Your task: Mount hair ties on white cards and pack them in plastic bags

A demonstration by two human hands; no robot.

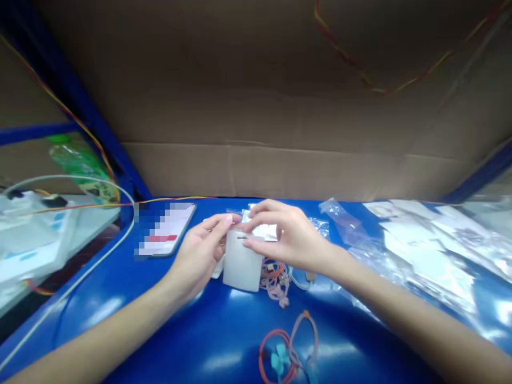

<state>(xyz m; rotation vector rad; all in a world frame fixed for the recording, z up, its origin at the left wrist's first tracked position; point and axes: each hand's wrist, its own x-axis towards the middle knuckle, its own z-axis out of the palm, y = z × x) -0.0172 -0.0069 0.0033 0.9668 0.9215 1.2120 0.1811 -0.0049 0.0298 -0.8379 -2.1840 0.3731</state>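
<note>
A white card (242, 266) with a short dark slit near its top edge hangs upright over the table. My left hand (202, 250) pinches its upper left corner between thumb and fingers. Over the card's upper right part, my right hand (286, 234) has its thumb and fingertips curled together close to the slit; whatever is between them is too small to make out. Just behind and right of the card lies a pile of coloured hair ties (276, 280), partly hidden by it. Nearer to me are a red hair tie (262, 354) and a pale purple hair tie (316, 338).
A phone (172, 229) lies on the blue table (180, 341) to the left. Clear plastic bags (346, 226) and white cards (428, 256) spread across the right. A white cable (106, 261) runs along the left edge, near a green bottle (82, 165). Cardboard (280, 117) walls the back.
</note>
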